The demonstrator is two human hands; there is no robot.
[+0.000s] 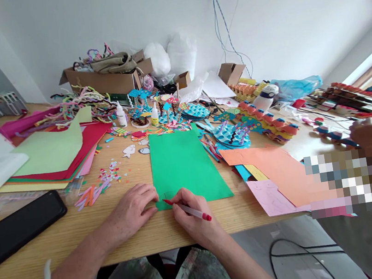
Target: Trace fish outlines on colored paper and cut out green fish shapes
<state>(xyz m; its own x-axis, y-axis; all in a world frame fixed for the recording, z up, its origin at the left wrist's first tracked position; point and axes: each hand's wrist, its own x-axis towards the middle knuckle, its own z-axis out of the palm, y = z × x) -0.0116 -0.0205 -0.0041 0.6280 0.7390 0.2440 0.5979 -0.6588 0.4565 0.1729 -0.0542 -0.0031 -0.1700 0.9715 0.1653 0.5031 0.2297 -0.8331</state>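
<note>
A sheet of green paper (pixel 184 163) lies in front of me near the table's front edge. My right hand (pixel 195 215) grips a red pen (pixel 193 211) with a whitish barrel, its tip at the sheet's lower left part. Faint dark lines show on the paper by the tip. My left hand (pixel 130 213) rests on the table, fingertips at the paper's left edge and lower corner, holding nothing. Fish-shaped cutouts (pixel 129 151) and small coloured paper scraps (pixel 109 174) lie left of the sheet.
Coloured paper sheets (pixel 51 150) are stacked at left, behind a black phone-like slab (pixel 20 227). Glue bottles (pixel 121 115) and paper crafts (pixel 230 135) stand beyond the green sheet. Orange paper (pixel 275 173) lies right, near another person's hands (pixel 370 133). A cardboard box (pixel 104 82) sits behind.
</note>
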